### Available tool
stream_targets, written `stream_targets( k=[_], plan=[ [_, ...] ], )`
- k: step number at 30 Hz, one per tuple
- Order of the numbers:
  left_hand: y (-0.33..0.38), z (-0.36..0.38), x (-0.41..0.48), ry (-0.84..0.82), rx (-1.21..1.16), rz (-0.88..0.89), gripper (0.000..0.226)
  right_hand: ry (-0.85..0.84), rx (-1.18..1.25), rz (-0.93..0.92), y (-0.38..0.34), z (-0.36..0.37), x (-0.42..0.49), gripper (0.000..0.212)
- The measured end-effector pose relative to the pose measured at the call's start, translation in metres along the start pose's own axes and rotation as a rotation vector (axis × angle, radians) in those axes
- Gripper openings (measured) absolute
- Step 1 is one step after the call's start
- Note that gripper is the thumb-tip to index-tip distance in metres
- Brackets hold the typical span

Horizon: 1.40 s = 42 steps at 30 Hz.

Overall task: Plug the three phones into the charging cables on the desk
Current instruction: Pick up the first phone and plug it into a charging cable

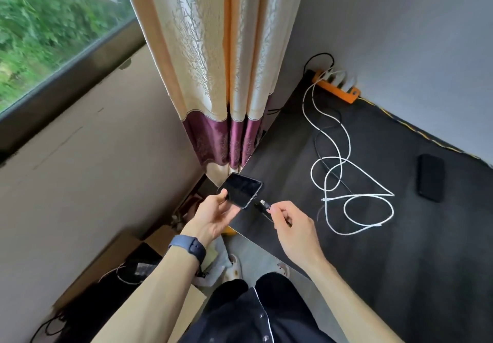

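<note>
My left hand [214, 216] holds a dark phone [241, 189] screen-up over the desk's left edge, its port end facing right. My right hand [289, 224] pinches the plug of a black cable [264, 205], the tip a short gap from the phone's port. A second dark phone [430, 177] lies flat on the black desk [400, 262] at the right. White cables [344, 182] loop across the desk's middle, running back to chargers in an orange power strip [336, 86] by the wall. A third phone is not in view.
A cream and purple curtain [213, 75] hangs just behind the held phone. A window [48, 22] is at the upper left. Cardboard boxes [120, 257] and loose wires sit on the floor below the desk's left edge.
</note>
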<state>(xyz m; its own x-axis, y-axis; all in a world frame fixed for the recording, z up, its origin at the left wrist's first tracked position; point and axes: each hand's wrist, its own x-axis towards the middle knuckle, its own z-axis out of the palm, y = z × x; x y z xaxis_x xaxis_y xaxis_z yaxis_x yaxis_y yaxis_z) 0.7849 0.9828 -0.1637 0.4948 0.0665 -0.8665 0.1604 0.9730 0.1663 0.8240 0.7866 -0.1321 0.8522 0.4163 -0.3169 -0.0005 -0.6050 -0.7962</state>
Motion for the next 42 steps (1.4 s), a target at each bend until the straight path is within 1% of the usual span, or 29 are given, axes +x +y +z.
stream_targets(
  k=[5, 12, 16, 23, 30, 33, 36, 39, 41, 42],
  plan=[
    [-0.002, -0.003, 0.003, -0.016, 0.017, -0.002, 0.014, 0.093, 0.003, -0.032, -0.003, 0.005, -0.002, 0.021],
    [-0.009, -0.002, 0.007, -0.024, 0.079, 0.009, 0.018, 0.095, -0.078, -0.009, 0.002, 0.004, -0.003, 0.024],
    [-0.006, -0.004, 0.010, -0.003, 0.181, 0.071, 0.016, 0.107, -0.157, 0.009, 0.000, 0.004, -0.001, 0.027],
    [-0.006, -0.005, 0.012, -0.053, 0.311, 0.166, 0.011, 0.133, -0.253, 0.085, -0.001, 0.009, -0.003, 0.028],
    [-0.005, -0.004, 0.011, -0.073, 0.376, 0.217, 0.012, 0.151, -0.182, 0.110, 0.001, 0.020, -0.008, 0.033],
    [-0.006, -0.003, 0.008, -0.071, 0.388, 0.229, 0.019, 0.176, -0.147, 0.100, 0.001, 0.023, -0.010, 0.038],
    [-0.002, -0.001, 0.009, -0.092, 0.397, 0.239, 0.023, 0.188, -0.131, 0.130, 0.000, 0.027, -0.007, 0.038],
    [0.006, 0.000, 0.012, -0.102, 0.447, 0.252, 0.020, 0.212, -0.102, 0.121, 0.001, 0.031, -0.005, 0.038],
    [0.015, 0.002, 0.015, -0.112, 0.524, 0.261, 0.012, 0.156, -0.104, 0.130, 0.004, 0.035, -0.003, 0.037],
    [0.021, 0.004, 0.018, -0.113, 0.617, 0.281, 0.010, 0.077, -0.116, 0.142, 0.006, 0.037, -0.001, 0.036]
  ],
)
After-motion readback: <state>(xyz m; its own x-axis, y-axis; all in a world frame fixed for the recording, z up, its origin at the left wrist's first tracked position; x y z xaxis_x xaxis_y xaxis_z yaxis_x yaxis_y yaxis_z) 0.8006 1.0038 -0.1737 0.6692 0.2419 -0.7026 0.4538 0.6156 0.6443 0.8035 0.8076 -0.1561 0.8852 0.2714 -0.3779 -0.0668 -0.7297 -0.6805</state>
